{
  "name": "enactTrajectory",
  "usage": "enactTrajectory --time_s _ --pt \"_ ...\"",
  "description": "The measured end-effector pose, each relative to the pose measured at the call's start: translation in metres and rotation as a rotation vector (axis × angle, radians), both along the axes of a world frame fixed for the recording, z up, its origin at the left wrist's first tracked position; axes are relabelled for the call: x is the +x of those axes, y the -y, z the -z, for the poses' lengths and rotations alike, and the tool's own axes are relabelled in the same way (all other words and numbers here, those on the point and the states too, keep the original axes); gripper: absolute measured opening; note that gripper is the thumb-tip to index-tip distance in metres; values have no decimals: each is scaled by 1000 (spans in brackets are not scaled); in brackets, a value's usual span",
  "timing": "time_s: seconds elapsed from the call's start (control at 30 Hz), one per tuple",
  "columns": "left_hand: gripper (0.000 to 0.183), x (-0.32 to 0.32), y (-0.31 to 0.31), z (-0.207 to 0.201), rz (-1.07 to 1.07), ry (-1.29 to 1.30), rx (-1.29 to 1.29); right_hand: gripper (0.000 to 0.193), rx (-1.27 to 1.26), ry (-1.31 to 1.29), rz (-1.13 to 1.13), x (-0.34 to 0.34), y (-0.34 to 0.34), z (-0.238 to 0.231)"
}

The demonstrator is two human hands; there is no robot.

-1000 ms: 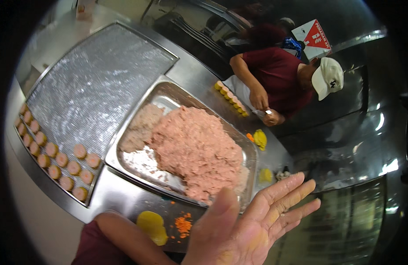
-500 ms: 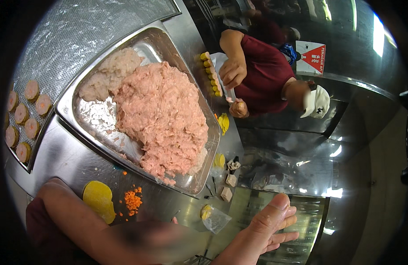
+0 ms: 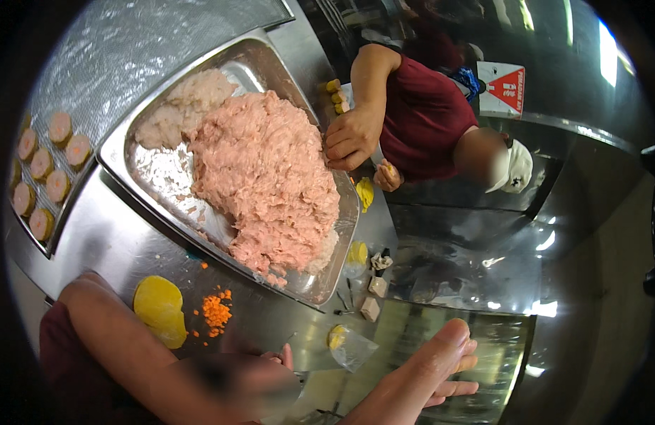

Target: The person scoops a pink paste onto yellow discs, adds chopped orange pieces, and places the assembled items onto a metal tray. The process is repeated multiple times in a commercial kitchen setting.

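A forearm in a maroon sleeve comes in from the lower left and leads to my left hand (image 3: pixel 286 356). A blurred patch hides most of that hand; only some fingertips show, so its grip is unreadable. My right hand (image 3: pixel 430 365), at the lower right, is open, thumb stretched out and fingers apart, with nothing visible in it. Beyond my hands stands a steel tray (image 3: pixel 132 185) with a large mound of pink minced meat (image 3: pixel 271 184) and a paler mass (image 3: pixel 182 113). Near my left forearm lie yellow round wrappers (image 3: pixel 159 312) and diced orange bits (image 3: pixel 216 313).
Across the tray, a co-worker in maroon (image 3: pixel 427 120) has one hand (image 3: pixel 354 138) at the meat's edge. Filled yellow-sided pieces (image 3: pixel 58 185) sit on a perforated tray (image 3: pixel 157 32) at left. A plastic bag (image 3: pixel 356 350) and small blocks (image 3: pixel 370 309) lie near the table edge.
The co-worker's hand has moved down and left to the meat tray. My right hand has shifted slightly, still open. The view has moved a little.
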State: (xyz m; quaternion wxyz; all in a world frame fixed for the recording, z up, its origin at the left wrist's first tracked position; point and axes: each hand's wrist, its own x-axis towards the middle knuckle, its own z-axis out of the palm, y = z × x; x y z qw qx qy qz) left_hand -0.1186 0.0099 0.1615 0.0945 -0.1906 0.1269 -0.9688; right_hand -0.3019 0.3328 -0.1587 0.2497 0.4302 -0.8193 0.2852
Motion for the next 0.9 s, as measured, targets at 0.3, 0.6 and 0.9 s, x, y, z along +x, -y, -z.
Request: enactTrajectory --time_s 0.3,0.6,0.9 --pt "99 15 1 50 -167 375 -332 36 -323 130 106 24 71 40" --pt "111 47 27 124 -442 1063 -658 25 -413 772 -444 60 123 -86" --pt "124 51 -29 145 -416 775 -921 35 -194 545 -927 65 192 -130"
